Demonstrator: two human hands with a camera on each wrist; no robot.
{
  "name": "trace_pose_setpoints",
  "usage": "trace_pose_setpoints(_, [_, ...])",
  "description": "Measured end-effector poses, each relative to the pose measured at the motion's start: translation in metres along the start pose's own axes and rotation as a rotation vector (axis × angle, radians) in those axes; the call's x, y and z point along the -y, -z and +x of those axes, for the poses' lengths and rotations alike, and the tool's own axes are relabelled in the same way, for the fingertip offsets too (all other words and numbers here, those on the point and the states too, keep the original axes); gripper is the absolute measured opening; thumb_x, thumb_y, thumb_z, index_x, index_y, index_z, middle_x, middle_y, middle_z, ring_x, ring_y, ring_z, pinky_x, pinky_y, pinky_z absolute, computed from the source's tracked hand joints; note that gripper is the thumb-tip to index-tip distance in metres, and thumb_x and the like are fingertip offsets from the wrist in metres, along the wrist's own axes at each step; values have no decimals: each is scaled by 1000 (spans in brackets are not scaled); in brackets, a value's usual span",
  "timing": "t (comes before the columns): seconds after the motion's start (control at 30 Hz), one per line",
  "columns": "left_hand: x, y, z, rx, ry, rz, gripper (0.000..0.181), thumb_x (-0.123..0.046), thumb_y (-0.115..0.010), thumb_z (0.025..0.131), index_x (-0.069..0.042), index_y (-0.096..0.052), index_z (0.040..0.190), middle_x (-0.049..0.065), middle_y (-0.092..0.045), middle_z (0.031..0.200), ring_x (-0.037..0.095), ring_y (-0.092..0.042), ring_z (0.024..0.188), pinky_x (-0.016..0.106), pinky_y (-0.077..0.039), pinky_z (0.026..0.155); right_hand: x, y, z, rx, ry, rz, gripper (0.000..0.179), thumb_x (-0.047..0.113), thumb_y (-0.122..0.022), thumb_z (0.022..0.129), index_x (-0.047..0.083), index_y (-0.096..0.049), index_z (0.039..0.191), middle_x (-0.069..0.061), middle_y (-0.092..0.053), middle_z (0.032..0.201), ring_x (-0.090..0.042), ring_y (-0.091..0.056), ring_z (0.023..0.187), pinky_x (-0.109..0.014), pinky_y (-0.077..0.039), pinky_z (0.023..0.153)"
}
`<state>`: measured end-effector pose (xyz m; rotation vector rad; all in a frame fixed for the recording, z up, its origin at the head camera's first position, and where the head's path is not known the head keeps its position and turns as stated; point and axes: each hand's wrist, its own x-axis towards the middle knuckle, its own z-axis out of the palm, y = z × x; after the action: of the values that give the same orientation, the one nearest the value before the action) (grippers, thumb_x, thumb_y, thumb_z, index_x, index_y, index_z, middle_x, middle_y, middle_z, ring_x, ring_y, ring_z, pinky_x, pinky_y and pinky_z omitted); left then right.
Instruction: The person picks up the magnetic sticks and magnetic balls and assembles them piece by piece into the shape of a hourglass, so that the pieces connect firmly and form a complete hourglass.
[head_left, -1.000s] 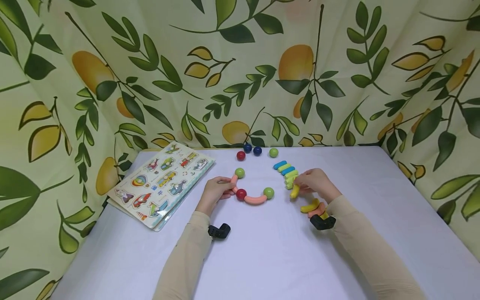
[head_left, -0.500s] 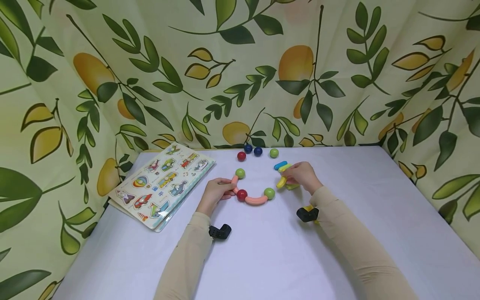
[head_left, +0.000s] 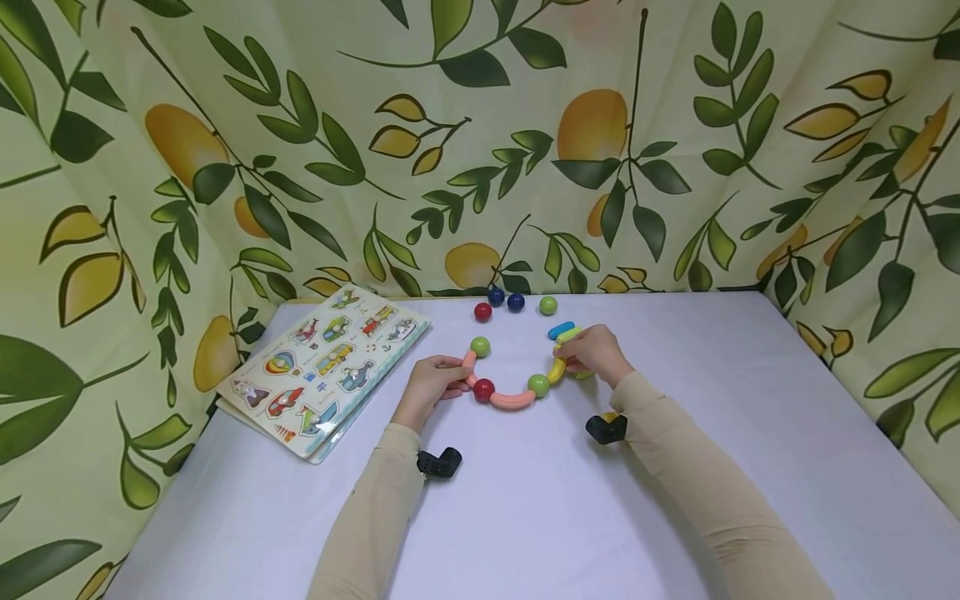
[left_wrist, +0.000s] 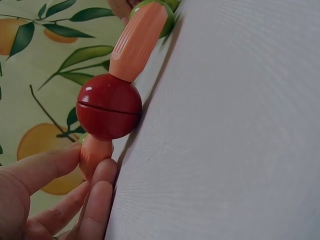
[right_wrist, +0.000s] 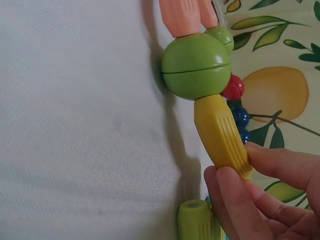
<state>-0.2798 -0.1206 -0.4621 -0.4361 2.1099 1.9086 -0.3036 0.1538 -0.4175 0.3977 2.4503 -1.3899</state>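
A chain of toy balls and curved rods forms a U on the table [head_left: 495, 517]. My left hand [head_left: 431, 387] pinches a pink curved rod [left_wrist: 95, 156] at the left side, between a light green ball [head_left: 480, 346] and a red ball [left_wrist: 109, 106]. A second pink rod [head_left: 512, 401] links the red ball to another green ball [right_wrist: 196, 66]. My right hand [head_left: 598, 354] grips the far end of a yellow curved rod [right_wrist: 222, 135]. The yellow rod's other end meets that green ball. Fingers partly cover both held rods.
Blue rod [head_left: 561, 331] and light green rods [right_wrist: 196, 220] lie beside and partly behind my right hand. A red ball [head_left: 483, 312], dark blue balls [head_left: 516, 302] and a green ball [head_left: 548, 306] sit farther back. Picture boards [head_left: 322, 371] lie at left.
My right hand has carried the yellow rod leftward from beside the rods to the green ball, where its end now meets the ball. My left hand has kept its grip in place.
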Motion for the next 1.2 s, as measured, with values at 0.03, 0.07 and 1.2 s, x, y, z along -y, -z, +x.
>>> trace_pose_setpoints(0.03, [0,0,0,5,-1,1,33,-13,-75,88,-2,-65,117,6,-71,80,8,-67,64,19,-57,61,0,0,0,-1,-8,-1,28,16,-75,87,-5,-69,105,-5,-66,84,-8,-64,61,-18,-57,64])
trace_pose_setpoints(0.07, [0,1,0,11,-2,1,33,-13,-75,88,-2,-65,117,5,-71,80,8,-67,64,19,-57,62,0,-1,0,-2,-12,1,28,16,-75,87,-5,-69,105,-5,-67,84,-8,-64,62,-18,-57,65])
trace_pose_setpoints(1.2, [-11,11,-8,46,-29,277,32,-20,-74,88,-6,-66,116,8,-67,92,13,-63,73,19,-55,65,-8,-44,-16,2,-42,160,35,13,-72,90,0,-66,123,-18,-66,121,-9,-63,75,-20,-58,67])
